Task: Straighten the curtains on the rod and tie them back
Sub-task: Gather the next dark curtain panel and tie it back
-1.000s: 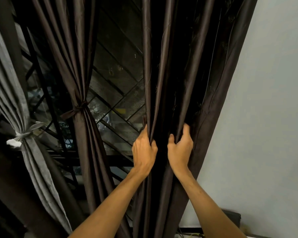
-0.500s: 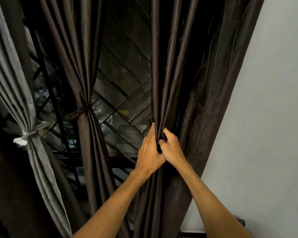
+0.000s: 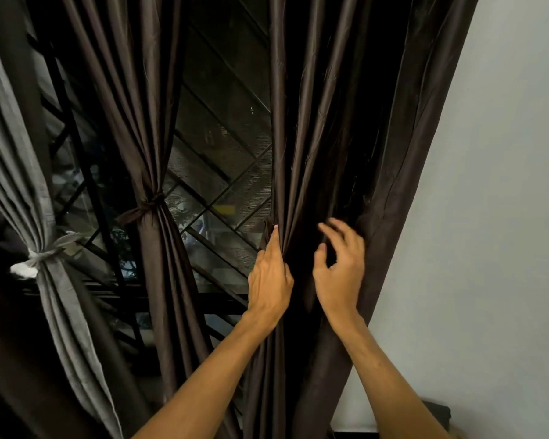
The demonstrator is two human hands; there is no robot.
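The left hand grips the gathered left-edge folds of the untied curtain, its fingers wrapped behind the fabric. The right hand, just beside it, hovers in front of the same dark brown cloth with its fingers spread and loosely curled, holding nothing; it is blurred. The fabric hangs directly ahead of both hands. Left of the left hand hangs the tied curtain, cinched by a brown tie. Between the two, the window grille shows. Further left hangs a grey curtain, also tied. The wall lies right of the right hand.
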